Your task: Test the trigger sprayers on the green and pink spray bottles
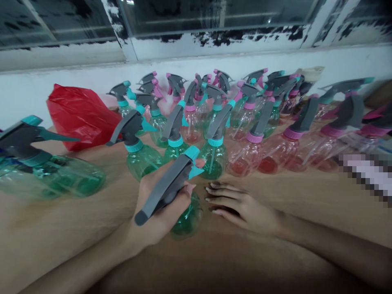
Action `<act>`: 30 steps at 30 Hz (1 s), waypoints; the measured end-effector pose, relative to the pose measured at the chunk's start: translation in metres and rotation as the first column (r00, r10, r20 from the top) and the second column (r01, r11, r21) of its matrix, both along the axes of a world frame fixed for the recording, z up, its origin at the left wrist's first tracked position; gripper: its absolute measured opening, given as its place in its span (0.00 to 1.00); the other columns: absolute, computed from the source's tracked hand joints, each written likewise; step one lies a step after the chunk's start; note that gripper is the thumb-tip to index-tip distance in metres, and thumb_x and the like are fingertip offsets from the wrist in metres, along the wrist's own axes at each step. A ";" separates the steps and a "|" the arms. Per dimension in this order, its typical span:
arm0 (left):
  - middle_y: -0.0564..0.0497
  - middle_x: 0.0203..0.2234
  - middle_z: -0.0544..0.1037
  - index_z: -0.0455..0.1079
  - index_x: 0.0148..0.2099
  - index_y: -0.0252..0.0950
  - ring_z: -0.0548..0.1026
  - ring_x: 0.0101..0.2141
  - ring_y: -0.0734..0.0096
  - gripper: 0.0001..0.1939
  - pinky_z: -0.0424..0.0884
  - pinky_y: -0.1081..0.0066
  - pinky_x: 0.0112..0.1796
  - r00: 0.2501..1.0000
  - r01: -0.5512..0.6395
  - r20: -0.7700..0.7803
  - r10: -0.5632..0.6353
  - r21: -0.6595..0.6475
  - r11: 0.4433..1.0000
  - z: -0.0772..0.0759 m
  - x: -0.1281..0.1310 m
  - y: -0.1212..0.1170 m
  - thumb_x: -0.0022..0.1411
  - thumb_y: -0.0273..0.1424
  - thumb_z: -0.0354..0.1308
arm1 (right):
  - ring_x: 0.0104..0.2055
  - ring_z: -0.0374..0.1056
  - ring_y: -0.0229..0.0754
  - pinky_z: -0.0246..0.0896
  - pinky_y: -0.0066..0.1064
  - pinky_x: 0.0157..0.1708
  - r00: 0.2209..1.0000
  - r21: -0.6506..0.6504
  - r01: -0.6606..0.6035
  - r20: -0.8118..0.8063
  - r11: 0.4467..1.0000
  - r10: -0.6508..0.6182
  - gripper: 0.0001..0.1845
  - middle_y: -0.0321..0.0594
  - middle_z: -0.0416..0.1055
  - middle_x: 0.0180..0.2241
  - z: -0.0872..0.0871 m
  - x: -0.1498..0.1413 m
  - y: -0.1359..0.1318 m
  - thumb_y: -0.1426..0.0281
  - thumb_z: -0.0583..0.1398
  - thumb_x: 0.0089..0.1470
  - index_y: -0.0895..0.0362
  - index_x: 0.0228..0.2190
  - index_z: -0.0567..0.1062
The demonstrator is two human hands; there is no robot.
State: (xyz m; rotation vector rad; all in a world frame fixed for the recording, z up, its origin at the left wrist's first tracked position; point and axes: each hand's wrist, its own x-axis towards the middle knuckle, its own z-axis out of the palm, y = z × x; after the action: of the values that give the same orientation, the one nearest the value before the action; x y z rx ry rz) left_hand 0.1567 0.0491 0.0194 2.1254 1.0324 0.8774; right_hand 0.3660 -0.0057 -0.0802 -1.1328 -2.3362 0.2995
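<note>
My left hand (153,204) is wrapped round the neck of a green spray bottle (186,220) with a grey and turquoise trigger head (168,185). The bottle stands close to me at the table's middle, its neck hidden behind my fingers. To the right of it, my right hand (241,204) lies on the tabletop with its fingers stretched out and holds nothing. Its fingertips point at the bottle but stay apart from it. Just behind both hands stand more green spray bottles (212,157) and a row of pink spray bottles (245,157).
A red plastic bag (79,116) lies at the back left. Green spray bottles (73,175) stand at the left, and several more with pink or turquoise collars crowd toward the white wall (92,63). The wooden table (107,228) runs beneath everything. Windows (214,18) with flaking paint sit above.
</note>
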 end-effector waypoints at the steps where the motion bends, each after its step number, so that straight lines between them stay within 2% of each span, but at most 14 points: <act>1: 0.54 0.24 0.71 0.65 0.36 0.42 0.72 0.27 0.65 0.06 0.70 0.65 0.30 1.000 0.004 0.014 -0.004 -0.004 1.000 0.000 0.000 0.000 0.55 0.32 0.49 | 0.59 0.55 0.41 0.52 0.41 0.58 1.000 0.002 0.001 -0.001 1.000 -0.001 0.16 0.40 0.66 0.53 0.000 0.000 0.000 0.67 0.53 0.60 0.55 0.49 0.68; 6: 0.53 0.28 0.75 0.66 0.30 0.42 0.74 0.30 0.64 0.03 0.71 0.64 0.33 1.000 -0.014 0.027 0.014 -0.001 1.000 0.001 0.001 0.000 0.52 0.30 0.50 | 0.59 0.54 0.41 0.52 0.41 0.59 1.000 -0.004 0.002 0.003 1.000 -0.002 0.16 0.40 0.66 0.53 -0.001 0.000 0.000 0.67 0.52 0.60 0.56 0.49 0.68; 10: 0.53 0.34 0.77 0.67 0.32 0.42 0.75 0.33 0.64 0.06 0.72 0.63 0.36 0.999 -0.006 0.038 0.006 -0.007 1.000 0.002 0.002 0.000 0.51 0.29 0.51 | 0.59 0.54 0.41 0.52 0.41 0.58 1.000 -0.007 -0.002 -0.002 1.000 0.002 0.17 0.41 0.66 0.53 0.001 0.001 0.000 0.67 0.53 0.60 0.55 0.49 0.68; 13: 0.54 0.41 0.76 0.67 0.32 0.42 0.76 0.34 0.65 0.07 0.73 0.64 0.36 0.998 0.012 0.068 -0.010 -0.021 1.000 0.003 0.002 -0.001 0.51 0.28 0.50 | 0.59 0.54 0.41 0.52 0.40 0.58 1.000 -0.018 0.004 -0.002 1.000 -0.004 0.16 0.41 0.66 0.52 0.002 0.000 0.000 0.67 0.53 0.59 0.56 0.49 0.69; 15: 0.54 0.42 0.76 0.68 0.34 0.43 0.76 0.36 0.65 0.09 0.74 0.65 0.38 0.996 0.029 0.084 -0.025 -0.046 0.999 0.004 0.003 -0.002 0.50 0.26 0.50 | 0.59 0.55 0.41 0.52 0.40 0.58 1.000 -0.022 0.004 -0.001 1.000 -0.004 0.16 0.41 0.67 0.52 0.002 0.000 0.000 0.67 0.53 0.59 0.56 0.48 0.69; 19: 0.54 0.35 0.77 0.67 0.39 0.43 0.76 0.34 0.64 0.15 0.74 0.65 0.36 0.994 0.020 0.108 -0.012 -0.075 0.997 0.005 0.003 -0.003 0.48 0.25 0.50 | 0.58 0.56 0.42 0.53 0.42 0.58 1.000 -0.012 -0.006 -0.013 1.000 0.006 0.16 0.41 0.67 0.52 0.002 0.000 0.000 0.67 0.53 0.59 0.55 0.49 0.69; 23: 0.55 0.41 0.75 0.67 0.43 0.45 0.75 0.36 0.65 0.17 0.73 0.66 0.37 0.995 0.063 0.084 -0.057 -0.070 0.996 0.003 0.001 -0.001 0.50 0.24 0.50 | 0.59 0.56 0.42 0.53 0.43 0.57 1.000 0.005 -0.002 -0.014 1.000 0.002 0.16 0.41 0.67 0.52 0.001 0.000 0.000 0.67 0.53 0.59 0.55 0.49 0.68; 25: 0.55 0.40 0.74 0.67 0.42 0.46 0.74 0.35 0.66 0.15 0.72 0.66 0.37 0.994 0.082 0.076 -0.078 -0.055 0.995 -0.001 -0.001 0.001 0.53 0.24 0.51 | 0.59 0.55 0.42 0.53 0.42 0.58 1.000 0.009 0.001 -0.008 1.000 -0.001 0.16 0.41 0.66 0.53 0.001 0.000 0.000 0.67 0.53 0.59 0.55 0.49 0.68; 30: 0.56 0.24 0.69 0.67 0.42 0.45 0.66 0.22 0.69 0.12 0.67 0.67 0.26 0.997 0.075 0.025 -0.073 -0.057 0.996 -0.001 -0.004 0.003 0.56 0.28 0.49 | 0.59 0.55 0.41 0.52 0.40 0.59 1.000 0.003 0.007 0.003 1.000 -0.007 0.16 0.41 0.66 0.52 0.000 0.000 -0.001 0.67 0.53 0.60 0.56 0.49 0.69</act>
State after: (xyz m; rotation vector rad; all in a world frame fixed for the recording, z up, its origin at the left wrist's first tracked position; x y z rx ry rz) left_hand 0.1530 0.0516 0.0186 2.0868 0.9499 0.8248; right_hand 0.3657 -0.0063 -0.0802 -1.1408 -2.3344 0.2918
